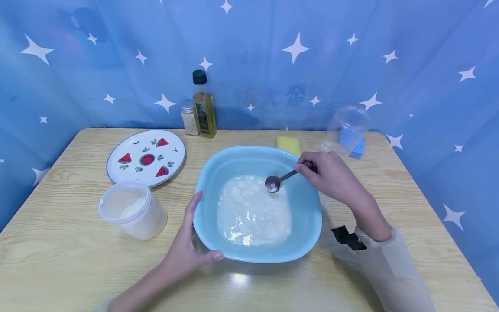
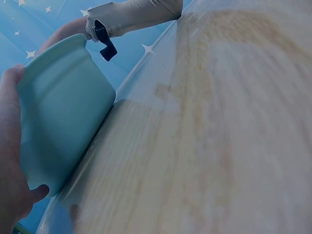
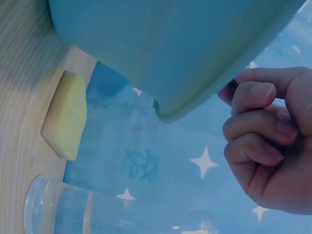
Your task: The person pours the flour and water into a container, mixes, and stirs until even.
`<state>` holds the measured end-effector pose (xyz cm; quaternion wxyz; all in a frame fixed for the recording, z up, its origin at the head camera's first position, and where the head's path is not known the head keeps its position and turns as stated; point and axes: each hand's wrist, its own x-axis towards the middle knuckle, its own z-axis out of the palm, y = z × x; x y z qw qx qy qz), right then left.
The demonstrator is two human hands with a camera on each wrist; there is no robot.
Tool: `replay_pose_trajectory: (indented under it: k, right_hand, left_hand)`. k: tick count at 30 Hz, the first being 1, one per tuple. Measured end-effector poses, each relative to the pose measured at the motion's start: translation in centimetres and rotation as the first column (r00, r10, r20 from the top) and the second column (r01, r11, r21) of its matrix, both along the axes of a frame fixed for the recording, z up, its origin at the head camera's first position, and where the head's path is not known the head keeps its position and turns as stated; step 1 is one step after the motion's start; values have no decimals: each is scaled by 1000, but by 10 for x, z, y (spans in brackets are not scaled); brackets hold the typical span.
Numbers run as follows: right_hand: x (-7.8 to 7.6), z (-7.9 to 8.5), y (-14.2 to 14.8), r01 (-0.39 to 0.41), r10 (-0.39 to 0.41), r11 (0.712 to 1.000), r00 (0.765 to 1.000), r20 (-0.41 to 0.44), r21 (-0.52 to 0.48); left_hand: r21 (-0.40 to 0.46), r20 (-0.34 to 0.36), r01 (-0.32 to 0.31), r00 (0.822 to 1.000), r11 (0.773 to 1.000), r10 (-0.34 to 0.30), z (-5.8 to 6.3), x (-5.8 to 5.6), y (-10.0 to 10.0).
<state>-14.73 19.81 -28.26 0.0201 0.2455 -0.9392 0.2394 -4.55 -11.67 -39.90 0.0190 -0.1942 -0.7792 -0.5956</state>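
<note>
A light blue plastic basin (image 1: 308,216) sits on the table with a cloudy white, lumpy liquid (image 1: 253,212) in it. My left hand (image 1: 185,247) holds the basin's near left corner, thumb at the front rim and fingers along the outer side; the left wrist view shows fingertips against its wall (image 2: 68,112). With its fingers curled, my right hand (image 1: 331,175) grips the handle of a small dark spoon (image 1: 273,184) over the right part of the basin. Some white stuff lies in the spoon's round bowl. In the right wrist view the basin wall hides most of the spoon.
Left of the basin stand a tub (image 1: 150,219) with white powder and a watermelon-patterned plate (image 1: 132,147). An oil bottle (image 1: 205,112) and a shaker jar (image 1: 190,119) stand behind. A yellow sponge (image 1: 288,144), a clear cup (image 1: 339,134) and a blue sponge (image 1: 358,149) lie back right.
</note>
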Motion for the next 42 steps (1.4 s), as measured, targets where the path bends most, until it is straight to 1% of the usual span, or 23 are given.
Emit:
replay_pose_trajectory:
  k: [4,7,9,11,13,16,19,21,23,26,29,32,34,36,39,41,42]
  right_hand:
    - [-1,-2,-2,-40,39,998,998,42,40]
    - [-1,-3,-3,-28,28,997,1000,0,68]
    - [-1,-4,-3,1,1,999,999,-46,43]
    - [0,-5,-4,7,-7,1000,997,-75,4]
    - [1,-6,-7,-6,5,1000,998,-67,-14]
    - [0,-8,-10,-12,14,1000,998,-55,21]
    - [2,-8,-10,4,0,998,997,-72,57]
    - [2,-8,-9,21,-18,999,995,-96,35]
    - [3,-8,-10,19,-20,1000,994,-107,-8]
    - [0,-12,-17,-10,6,999,996,-86,-50]
    - [-2,-15,-22,-37,36,999,999,-38,-27]
    - [-1,-14,-20,-15,15,1000,999,-37,1]
    - [0,-12,-17,12,-13,1000,998,-58,-20]
    - [1,-11,-15,13,-17,998,998,-66,-63]
    - [2,-12,-18,-26,24,995,999,-29,-94]
    - [1,-14,-21,-52,52,996,999,7,-69]
    - [1,-14,-22,-54,55,997,998,22,-48]
  left_hand:
    - [-4,1,-5,1000,1000,5,0,0,0]
    - [-7,0,-8,1000,1000,8,0,0,0]
    - [-14,0,-11,1000,1000,11,0,1,0]
    - [-16,1,-10,1000,1000,10,0,1,0]
    - [-17,0,-11,1000,1000,11,0,1,0]
    - [-17,4,-12,1000,1000,12,0,0,0]
    - [-7,6,-7,1000,1000,7,0,-1,1]
    - [1,10,-2,1000,1000,2,0,-1,1]
    - [10,7,2,1000,1000,-2,0,-1,1]
    - [15,6,0,1000,1000,-1,-1,-1,0]
    - [17,4,0,1000,1000,0,-1,-1,0]
    - [18,5,0,1000,1000,0,-1,-1,0]
    - [19,5,1,1000,1000,-1,-2,-1,0]
    - [17,5,0,1000,1000,0,-2,-1,0]
    - [11,0,-1,1000,1000,1,-2,-1,0]
    - [5,-1,-6,1000,1000,6,-1,0,0]
    - [3,-4,-7,1000,1000,7,-1,-1,0]
